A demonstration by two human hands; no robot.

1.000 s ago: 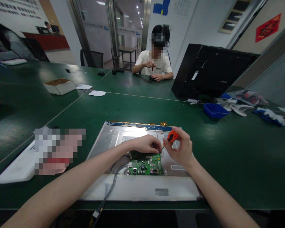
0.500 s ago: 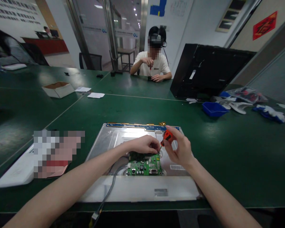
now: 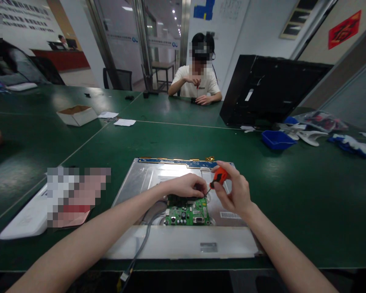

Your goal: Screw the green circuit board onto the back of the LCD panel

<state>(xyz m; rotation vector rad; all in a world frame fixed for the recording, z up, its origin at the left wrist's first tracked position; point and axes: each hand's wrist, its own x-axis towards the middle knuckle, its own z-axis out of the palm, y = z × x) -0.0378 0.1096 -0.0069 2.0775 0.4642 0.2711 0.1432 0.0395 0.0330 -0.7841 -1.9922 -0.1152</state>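
My right hand [image 3: 233,189] grips an orange and black screwdriver [image 3: 220,176] by its handle. The screwdriver's thin shaft slants down to the upper right corner of a green circuit board [image 3: 187,213]. At that same corner my left hand [image 3: 190,186] has its fingertips pressed together near the tip; what they pinch is hidden. The board sits on the metal back of a flat display panel [image 3: 183,242], which lies on the green table. A grey cable [image 3: 146,237] runs from the board's left side over the panel's near edge.
A black monitor [image 3: 268,91] and a blue tray [image 3: 277,139] stand at the back right. An open box [image 3: 77,115] and papers are back left, with a white object [image 3: 24,217] nearer. Across the table sits a person [image 3: 198,79]; another person's hand is far left.
The screwdriver handle has tilted further right, and my right hand has turned with it. My left hand stays at the board's corner. The whole view has shifted slightly.
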